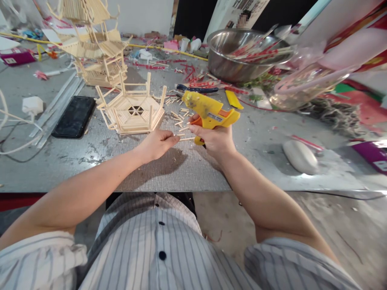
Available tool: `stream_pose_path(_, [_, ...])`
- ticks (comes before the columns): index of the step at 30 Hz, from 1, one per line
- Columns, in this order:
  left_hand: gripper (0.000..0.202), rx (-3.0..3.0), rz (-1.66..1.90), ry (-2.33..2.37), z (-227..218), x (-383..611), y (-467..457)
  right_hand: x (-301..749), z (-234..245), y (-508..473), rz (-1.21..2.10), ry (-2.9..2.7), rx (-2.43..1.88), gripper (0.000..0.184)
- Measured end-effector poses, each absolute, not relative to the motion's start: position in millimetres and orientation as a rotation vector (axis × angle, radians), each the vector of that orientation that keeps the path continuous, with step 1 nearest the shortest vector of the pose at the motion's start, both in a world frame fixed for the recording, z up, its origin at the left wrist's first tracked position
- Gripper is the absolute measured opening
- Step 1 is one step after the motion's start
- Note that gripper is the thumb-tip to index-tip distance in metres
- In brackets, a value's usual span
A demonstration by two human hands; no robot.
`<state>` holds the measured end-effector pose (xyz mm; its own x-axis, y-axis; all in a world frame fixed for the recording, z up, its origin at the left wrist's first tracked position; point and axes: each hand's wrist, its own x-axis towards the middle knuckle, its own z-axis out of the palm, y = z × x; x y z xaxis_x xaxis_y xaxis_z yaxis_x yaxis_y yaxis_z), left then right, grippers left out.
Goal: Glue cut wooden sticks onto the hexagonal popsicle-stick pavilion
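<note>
My right hand [216,139] is wrapped round the handle of a yellow hot glue gun [205,106], its nozzle pointing left. A thin wooden stick [186,139] is pinched between the thumb and fingers of my left hand [159,145] and reaches toward my right hand. Just behind my left hand stands a six-sided wooden stick frame [133,114] with upright posts round its edge. Short cut stick pieces [179,117] lie scattered between that frame and the glue gun.
A tiered wooden stick pagoda [93,48] rises at the back left, near a black phone [74,117] and a white charger [32,105]. Dark-handled pliers [196,88] lie behind the glue gun. A steel bowl [223,60] holds sticks; a white computer mouse [300,156] is at right.
</note>
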<state>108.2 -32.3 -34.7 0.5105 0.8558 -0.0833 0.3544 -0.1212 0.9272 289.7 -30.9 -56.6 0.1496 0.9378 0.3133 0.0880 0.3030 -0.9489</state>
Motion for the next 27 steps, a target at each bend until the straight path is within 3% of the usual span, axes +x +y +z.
stream_pose_path(5, [0.050,1.770,0.628,1.115,-34.9,105.7,-32.5,289.1,-55.3,-31.6,0.837,-1.252,-1.118,0.020])
stream_pose_path(7, [0.035,1.760,0.676,1.146,-36.7,106.0,-31.9,289.0,-54.7,-31.8,0.842,-1.248,-1.109,0.019])
stream_pose_path(9, [0.007,1.720,0.747,1.145,-38.6,106.8,-31.1,289.1,-54.8,-31.6,0.848,-1.251,-1.099,0.019])
stream_pose_path(11, [0.037,1.657,0.774,1.110,-39.7,107.8,-30.5,289.6,-55.9,-31.2,0.854,-1.262,-1.088,0.019])
stream_pose_path(19, [0.009,1.616,0.691,1.003,-37.1,113.1,-30.6,288.7,-62.2,-30.7,0.899,-1.351,-1.011,0.021])
stream_pose_path(27, [0.020,1.583,0.748,1.093,-38.7,111.2,-29.3,290.5,-58.2,-32.3,0.904,-1.331,-0.991,0.024])
